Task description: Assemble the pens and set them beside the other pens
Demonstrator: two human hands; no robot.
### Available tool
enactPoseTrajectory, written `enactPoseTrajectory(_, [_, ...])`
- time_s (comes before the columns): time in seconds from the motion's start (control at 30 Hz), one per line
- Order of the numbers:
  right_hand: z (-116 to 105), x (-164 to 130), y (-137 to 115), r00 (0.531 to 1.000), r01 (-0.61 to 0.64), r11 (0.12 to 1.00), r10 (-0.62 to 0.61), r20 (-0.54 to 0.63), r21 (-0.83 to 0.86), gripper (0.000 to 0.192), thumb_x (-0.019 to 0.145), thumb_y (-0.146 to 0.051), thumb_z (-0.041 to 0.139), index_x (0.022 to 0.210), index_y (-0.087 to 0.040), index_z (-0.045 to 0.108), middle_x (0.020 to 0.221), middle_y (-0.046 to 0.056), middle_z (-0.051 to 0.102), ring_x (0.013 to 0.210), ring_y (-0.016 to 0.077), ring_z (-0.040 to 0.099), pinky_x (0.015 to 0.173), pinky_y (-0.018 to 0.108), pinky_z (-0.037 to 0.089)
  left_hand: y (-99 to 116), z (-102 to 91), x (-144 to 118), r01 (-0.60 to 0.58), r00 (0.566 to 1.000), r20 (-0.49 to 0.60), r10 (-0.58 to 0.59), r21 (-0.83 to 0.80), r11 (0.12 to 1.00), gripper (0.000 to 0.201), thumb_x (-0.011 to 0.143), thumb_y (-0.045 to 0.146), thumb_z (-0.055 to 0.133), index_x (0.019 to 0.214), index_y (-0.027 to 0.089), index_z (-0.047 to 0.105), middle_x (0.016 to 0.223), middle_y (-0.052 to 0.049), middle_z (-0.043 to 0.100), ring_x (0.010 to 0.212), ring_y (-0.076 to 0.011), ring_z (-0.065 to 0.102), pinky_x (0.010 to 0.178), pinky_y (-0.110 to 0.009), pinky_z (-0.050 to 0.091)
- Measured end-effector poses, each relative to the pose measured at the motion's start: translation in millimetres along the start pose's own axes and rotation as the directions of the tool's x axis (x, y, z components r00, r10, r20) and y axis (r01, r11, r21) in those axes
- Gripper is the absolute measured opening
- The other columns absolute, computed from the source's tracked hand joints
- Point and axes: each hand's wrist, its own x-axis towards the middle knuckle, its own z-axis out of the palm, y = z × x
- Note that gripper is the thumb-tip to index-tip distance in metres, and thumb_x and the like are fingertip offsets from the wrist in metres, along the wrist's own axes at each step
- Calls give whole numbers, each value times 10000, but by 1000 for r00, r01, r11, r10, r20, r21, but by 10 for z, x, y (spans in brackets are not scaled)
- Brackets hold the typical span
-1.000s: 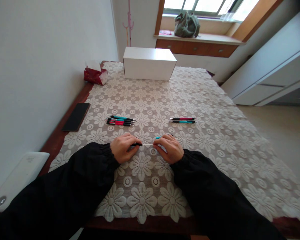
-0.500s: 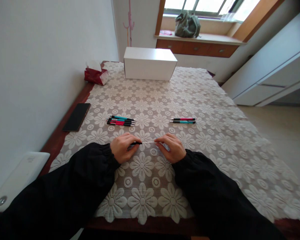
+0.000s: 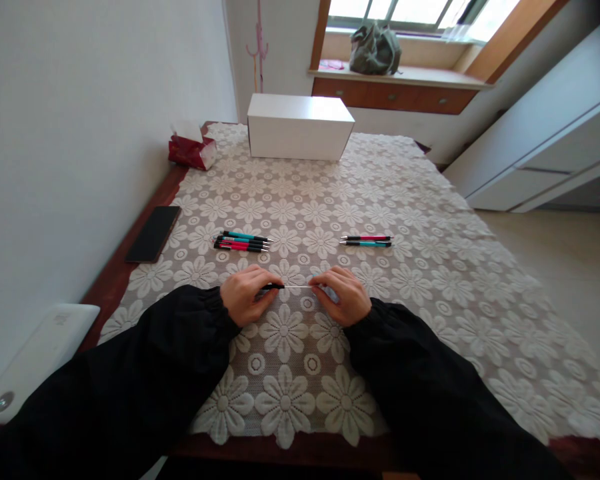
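My left hand (image 3: 247,295) pinches a black pen barrel piece (image 3: 275,287), mostly covered by the fingers. From its right end a thin white pen refill (image 3: 297,287) runs across to my right hand (image 3: 344,293), whose thumb and fingers are closed on the far end. Both hands rest low over the tablecloth. Beyond my left hand lies a group of several pens (image 3: 243,242) with red or teal barrels and black grips. Two more pens (image 3: 366,241), one red and one teal, lie side by side past my right hand.
A lace tablecloth (image 3: 285,400) with flower shapes covers the table. At the far end stands a white box (image 3: 295,139), with a red tissue pack (image 3: 191,152) left of it. A dark phone (image 3: 154,235) lies at the left edge, near a white device (image 3: 40,357).
The white refill between my hands now lies more level, its right end a touch lower. Both hands keep nearly the same place and hold.
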Motion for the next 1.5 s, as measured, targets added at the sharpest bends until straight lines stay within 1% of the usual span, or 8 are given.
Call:
enactPoseTrajectory(0.17, [6,8,-10,1000,16,1000,-16,17,9,95,981,-230,574,945,-242,661,834,24,726,779,198,621,755,347,484,-15,12,-3,-7,1000,-6,7,16,1000,130,949,215,600,1038,215,695,963,-33,766,912,-186,693,845,-320,572])
enactPoseTrajectory(0.27, [14,3,-15,1000,8,1000,-8,30,13,112,993,-245,565,943,-240,665,804,24,707,773,194,615,744,337,481,-24,17,-4,-16,1000,-9,16,17,1000,132,947,211,600,1037,211,697,955,-32,765,909,-186,690,842,-317,570])
enactPoseTrajectory(0.4, [16,-3,-19,999,35,999,-35,24,19,106,1000,-243,567,952,-228,660,801,23,701,760,184,607,733,325,471,-39,27,-6,-19,1000,-7,19,5,1000,139,945,208,599,1040,207,699,954,-32,765,902,-181,689,844,-314,566])
enactPoseTrajectory(0.7, [17,-1,-23,999,37,999,-37,17,26,129,1010,-255,564,941,-232,669,799,24,717,746,181,616,719,326,471,17,-15,0,-11,1000,16,11,-2,1000,134,959,197,603,1057,201,695,997,-35,768,932,-182,683,853,-310,560])
enactPoseTrajectory(0.97, [34,-21,-13,998,53,999,-53,36,12,154,1023,-265,559,954,-225,691,836,33,744,757,183,638,725,331,479,9,-16,4,-53,998,36,53,4,999,177,994,222,567,1099,209,710,1008,-41,769,939,-182,679,862,-310,560])
enactPoseTrajectory(1.07, [49,-32,-12,999,33,999,-34,39,30,154,1025,-266,555,963,-229,691,836,36,734,757,184,641,732,328,493,-6,-6,-2,-68,997,42,67,7,998,209,1000,224,555,1140,210,709,1021,-46,765,943,-183,677,868,-313,564])
enactPoseTrajectory(1.33, [23,-26,-58,995,-97,983,92,39,153,87,993,-266,612,967,-232,687,842,36,718,751,173,664,710,298,532,-48,22,-1,-120,992,31,120,0,993,259,1015,230,527,1198,204,710,1036,-63,764,933,-179,680,860,-313,580])
enactPoseTrajectory(1.5, [5,-15,-86,990,-143,972,137,45,188,75,978,-276,637,951,-229,688,846,33,723,742,171,669,700,296,539,-48,17,-9,-116,992,43,116,-8,993,275,1016,231,529,1229,207,701,1061,-67,763,960,-183,685,876,-316,581])
